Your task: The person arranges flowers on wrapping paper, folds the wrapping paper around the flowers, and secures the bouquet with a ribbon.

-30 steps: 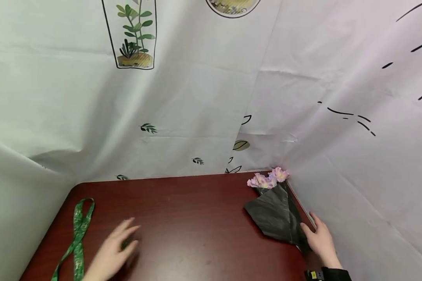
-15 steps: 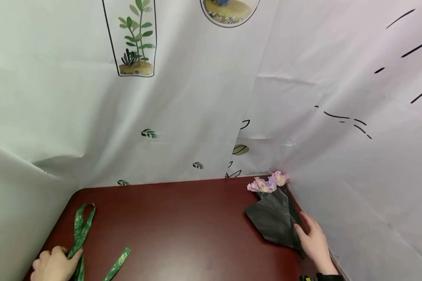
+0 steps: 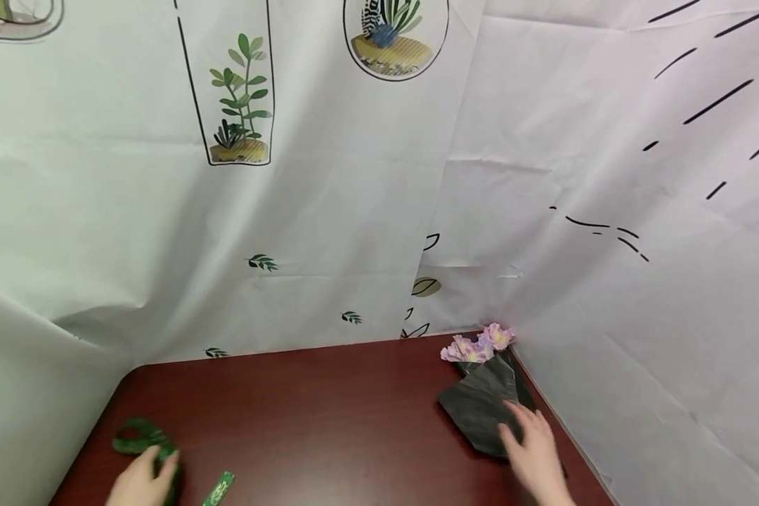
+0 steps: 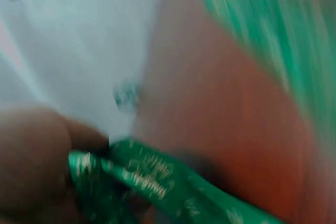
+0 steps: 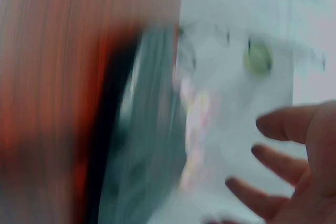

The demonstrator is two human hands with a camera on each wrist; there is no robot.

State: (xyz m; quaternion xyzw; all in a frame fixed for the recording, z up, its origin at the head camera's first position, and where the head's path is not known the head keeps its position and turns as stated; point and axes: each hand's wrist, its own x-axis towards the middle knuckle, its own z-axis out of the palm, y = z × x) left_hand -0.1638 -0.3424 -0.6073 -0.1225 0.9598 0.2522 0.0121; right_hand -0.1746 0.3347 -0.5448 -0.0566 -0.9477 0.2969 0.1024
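Note:
At the front left of the table, my left hand (image 3: pixel 142 481) pinches a green ribbon (image 4: pixel 168 184) with pale gold print between thumb and fingers. A loop of the ribbon curls past the fingertips, and a loose ribbon end (image 3: pixel 218 489) lies to the right of that hand. Pink and lilac flowers (image 3: pixel 464 349) show at the top of a bouquet wrapped in black paper (image 3: pixel 477 404) on the table's right side. My right hand (image 3: pixel 533 450) hovers at the lower right of the wrapping with fingers spread, overlapping it in the head view. Both wrist views are blurred.
The dark red-brown table (image 3: pixel 303 422) has a rounded far left corner. White cloth (image 3: pixel 329 183) printed with plants and leaves hangs behind it and along both sides, close to the bouquet on the right.
My left hand went left, took hold of the green ribbon and draws it rightward, its loop bending over. My right hand moved left from the bouquet's outer edge to over its wrapping. The head view tilted up.

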